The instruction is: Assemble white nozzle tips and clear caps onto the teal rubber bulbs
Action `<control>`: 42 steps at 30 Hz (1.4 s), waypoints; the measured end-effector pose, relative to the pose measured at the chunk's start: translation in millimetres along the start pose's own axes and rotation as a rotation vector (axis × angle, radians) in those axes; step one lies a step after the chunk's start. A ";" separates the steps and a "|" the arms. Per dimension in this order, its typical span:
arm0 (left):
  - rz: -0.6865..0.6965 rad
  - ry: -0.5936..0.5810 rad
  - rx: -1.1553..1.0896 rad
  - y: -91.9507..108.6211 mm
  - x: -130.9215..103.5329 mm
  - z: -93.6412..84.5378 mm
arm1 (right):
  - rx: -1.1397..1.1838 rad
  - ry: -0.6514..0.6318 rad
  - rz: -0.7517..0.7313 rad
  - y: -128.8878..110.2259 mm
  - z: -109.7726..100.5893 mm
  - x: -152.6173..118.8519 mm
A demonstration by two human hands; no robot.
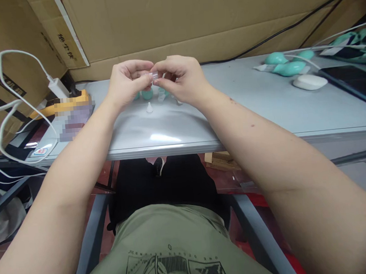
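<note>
in the head view, both hands are raised over the far half of the grey table (253,110), close to the cardboard (161,20) behind it. the small clear piece (154,75) is between the two hands, at the tips of the fingers, above the tabletop. the left hand (128,80) pinches it from the left with thumb and forefinger. the right hand (183,75) meets it from the right, thumb below and forefinger above, its other fingers curled in. the piece is too small to make out its exact shape.

just below the left hand's fingertips, a small teal container (147,94) is on the table, partly hidden by that hand. a little nearer the person is a tiny white cone (149,108), wide end down and narrow tip up. a clear cup-like bit (161,96) is under the right hand's fingers.

well apart on the right are rounded teal bottles (288,68), a smooth white case (310,82) and a dark tablet (356,83). over on the left, a white charger (58,87) with a cable is near a blurred yellow object (72,102).
</note>
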State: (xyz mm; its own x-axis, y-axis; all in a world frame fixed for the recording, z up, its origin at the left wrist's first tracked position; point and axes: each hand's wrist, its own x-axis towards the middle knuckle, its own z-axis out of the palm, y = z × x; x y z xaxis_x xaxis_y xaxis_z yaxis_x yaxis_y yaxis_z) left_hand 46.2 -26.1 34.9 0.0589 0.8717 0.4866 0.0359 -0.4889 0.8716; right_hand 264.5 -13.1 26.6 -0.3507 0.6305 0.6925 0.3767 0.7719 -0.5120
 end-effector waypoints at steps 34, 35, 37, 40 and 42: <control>0.131 -0.109 0.505 -49.2 27.8 -45.6 | 0.157 0.270 -0.095 46.4 -8.3 12.9; 0.107 -0.149 0.544 -52.2 28.4 -46.0 | 0.161 0.271 -0.096 48.2 -8.9 13.3; 0.087 -0.192 0.585 -57.9 28.9 -44.3 | 0.147 0.259 -0.089 49.0 -8.6 13.9; 0.053 -0.182 0.577 -65.3 29.8 -38.0 | 0.100 0.240 -0.074 45.6 -5.8 14.7; 0.020 -0.163 0.544 -68.6 30.6 -34.1 | 0.080 0.218 -0.061 43.6 -4.0 15.5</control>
State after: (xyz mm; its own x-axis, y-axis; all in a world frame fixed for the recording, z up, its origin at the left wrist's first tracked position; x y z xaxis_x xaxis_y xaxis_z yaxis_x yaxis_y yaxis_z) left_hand 11.5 35.2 -7.9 0.2169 0.8665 0.4496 0.5396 -0.4902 0.6845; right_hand 278.9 30.0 17.1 -0.1743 0.5568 0.8122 0.2886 0.8175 -0.4985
